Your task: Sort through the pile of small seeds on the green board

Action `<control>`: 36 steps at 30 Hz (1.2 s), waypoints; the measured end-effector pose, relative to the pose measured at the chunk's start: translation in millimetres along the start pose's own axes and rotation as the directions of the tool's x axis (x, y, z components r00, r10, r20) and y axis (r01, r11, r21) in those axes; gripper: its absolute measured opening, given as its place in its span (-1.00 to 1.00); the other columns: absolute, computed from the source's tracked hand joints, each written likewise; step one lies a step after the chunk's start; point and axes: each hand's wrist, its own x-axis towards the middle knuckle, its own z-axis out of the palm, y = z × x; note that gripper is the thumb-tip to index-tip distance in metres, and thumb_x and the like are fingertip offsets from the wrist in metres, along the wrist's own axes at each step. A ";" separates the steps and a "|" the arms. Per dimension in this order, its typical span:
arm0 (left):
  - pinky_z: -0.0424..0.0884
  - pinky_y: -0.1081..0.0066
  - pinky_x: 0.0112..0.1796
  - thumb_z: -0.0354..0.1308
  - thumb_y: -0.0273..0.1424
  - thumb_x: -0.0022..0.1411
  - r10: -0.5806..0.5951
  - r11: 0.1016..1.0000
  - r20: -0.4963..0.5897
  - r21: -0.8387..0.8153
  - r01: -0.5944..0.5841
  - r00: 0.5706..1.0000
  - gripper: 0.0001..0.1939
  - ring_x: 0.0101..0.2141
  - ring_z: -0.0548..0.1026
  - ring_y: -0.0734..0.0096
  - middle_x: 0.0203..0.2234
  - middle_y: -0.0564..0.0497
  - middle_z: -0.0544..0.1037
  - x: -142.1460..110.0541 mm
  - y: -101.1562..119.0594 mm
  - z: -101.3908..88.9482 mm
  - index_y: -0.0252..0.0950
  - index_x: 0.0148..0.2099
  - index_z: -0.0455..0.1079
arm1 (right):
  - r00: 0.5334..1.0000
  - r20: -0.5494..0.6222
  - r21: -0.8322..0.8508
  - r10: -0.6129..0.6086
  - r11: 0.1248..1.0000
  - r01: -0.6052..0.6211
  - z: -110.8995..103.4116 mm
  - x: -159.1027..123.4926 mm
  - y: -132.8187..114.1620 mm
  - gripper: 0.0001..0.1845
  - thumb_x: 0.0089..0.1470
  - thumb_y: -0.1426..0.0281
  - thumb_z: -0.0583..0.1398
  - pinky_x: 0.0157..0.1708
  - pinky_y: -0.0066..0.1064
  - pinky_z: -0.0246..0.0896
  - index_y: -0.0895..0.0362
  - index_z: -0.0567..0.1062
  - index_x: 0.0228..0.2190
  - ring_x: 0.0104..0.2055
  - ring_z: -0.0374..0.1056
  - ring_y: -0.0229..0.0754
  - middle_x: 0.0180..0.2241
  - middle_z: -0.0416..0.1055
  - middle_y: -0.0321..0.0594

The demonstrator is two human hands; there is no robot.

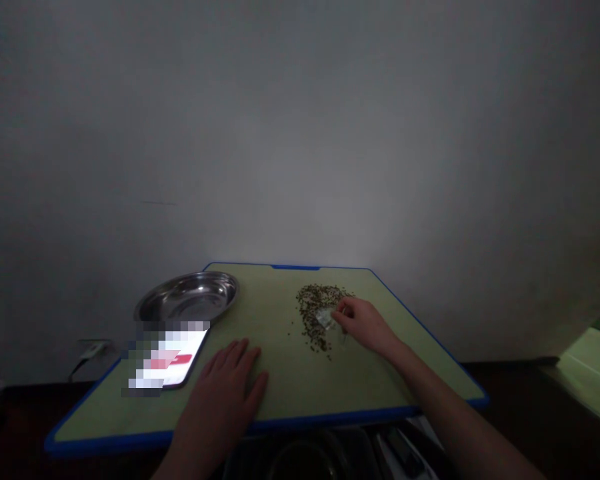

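A loose spread of small dark seed-like pieces (pixel 313 300) lies on the pale yellow-green tabletop (pixel 275 307), right of the middle. My right hand (pixel 361 323) reaches over its right side, thumb and fingers pinched on a small clear plastic bag (pixel 325 317). The bag rests at or just above the pieces; what it contains is too small to make out. Palm down on the table's near side, my left hand (pixel 230 383) lies flat with fingers stretched, holding nothing. Just left of it is a phone (pixel 185 360) with a lit screen, partly blurred.
A shiny metal basin (pixel 200 297) stands at the table's back left, behind the phone. Blue edging (pixel 330 420) runs round the tabletop, and a grey wall (pixel 300 147) rises behind it. Dark items lie below the front edge.
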 end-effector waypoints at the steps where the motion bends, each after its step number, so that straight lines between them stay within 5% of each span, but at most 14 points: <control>1: 0.24 0.01 0.12 -0.06 -0.19 0.23 -0.002 1.000 0.002 -0.002 0.002 1.000 -0.55 0.15 0.32 0.07 0.13 -0.14 0.41 -0.2 1.0 -1.3 -0.22 0.09 0.38 | 1.000 0.010 0.010 -0.005 1.000 0.005 0.5 -1.6 -2.9 -0.86 0.07 0.34 0.16 -0.51 -0.48 0.03 0.13 0.44 -0.47 -0.52 0.32 -0.25 -0.58 0.44 -0.28; 10: 0.23 0.00 0.12 -0.06 -0.22 0.23 -0.013 1.000 0.038 0.001 0.013 0.999 -0.54 0.16 0.31 0.06 0.14 -0.17 0.39 -1.4 5.6 -7.7 -0.26 0.11 0.37 | 0.996 0.085 -0.009 -0.035 0.999 0.036 22.9 -1.0 -1.6 -0.86 0.07 0.33 0.19 -0.50 -0.48 0.03 0.13 0.48 -0.45 -0.48 0.33 -0.25 -0.52 0.47 -0.26; 22: 0.26 0.03 0.11 -0.03 -0.20 0.23 0.009 1.000 -0.007 -0.011 -0.009 1.000 -0.56 0.14 0.33 0.08 0.12 -0.15 0.42 -2.7 -0.1 -2.0 -0.22 0.09 0.38 | 0.999 0.042 -0.172 -0.035 0.984 0.041 11.2 32.6 15.8 -0.84 0.08 0.34 0.18 -0.46 -0.46 0.02 0.15 0.50 -0.45 -0.45 0.31 -0.24 -0.48 0.47 -0.23; 36: 0.23 0.00 0.13 -0.06 -0.21 0.24 -0.022 1.000 0.051 -0.007 0.022 0.998 -0.54 0.15 0.31 0.06 0.14 -0.19 0.39 -3.1 7.4 -9.5 -0.27 0.10 0.37 | 0.985 0.132 0.017 -0.113 0.994 0.111 27.6 14.5 -7.2 -0.86 0.06 0.34 0.19 -0.48 -0.48 0.07 0.14 0.50 -0.45 -0.48 0.33 -0.24 -0.56 0.45 -0.29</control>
